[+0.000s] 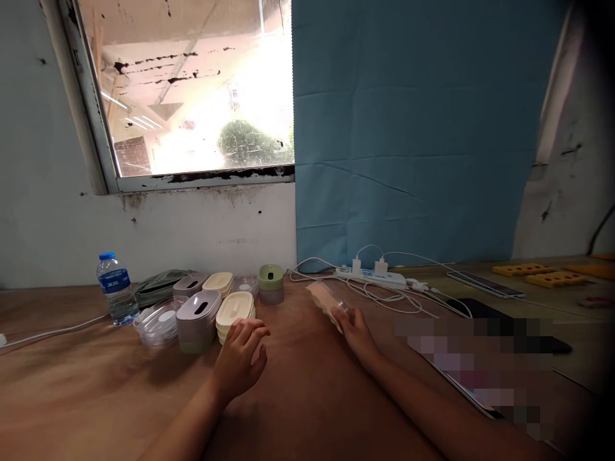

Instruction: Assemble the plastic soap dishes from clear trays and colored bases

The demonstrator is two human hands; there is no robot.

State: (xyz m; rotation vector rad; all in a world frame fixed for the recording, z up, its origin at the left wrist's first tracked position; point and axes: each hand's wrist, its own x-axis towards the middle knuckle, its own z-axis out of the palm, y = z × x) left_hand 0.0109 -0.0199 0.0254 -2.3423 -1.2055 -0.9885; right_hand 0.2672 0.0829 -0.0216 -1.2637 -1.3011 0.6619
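Observation:
My left hand (244,355) is half curled with its fingers apart and holds nothing. Its fingertips overlap a stack of cream lids (234,305); I cannot tell whether they touch. Left of that stack stands a lilac box (199,314) with a slot in its lid and a green base. Farther right, my right hand (354,330) pinches a flat beige piece in clear plastic wrap (324,299), tilted and partly blurred, so its kind does not show. Behind the lids are a second cream stack (218,282), another lilac box (188,283) and a green-topped box (271,284).
Clear plastic tubs (158,322) and a water bottle (116,289) stand at the left, near a green pouch (161,286). A power strip (379,278) with loose white cables lies along the wall. At right are a phone (485,284) and a black flat object (509,326).

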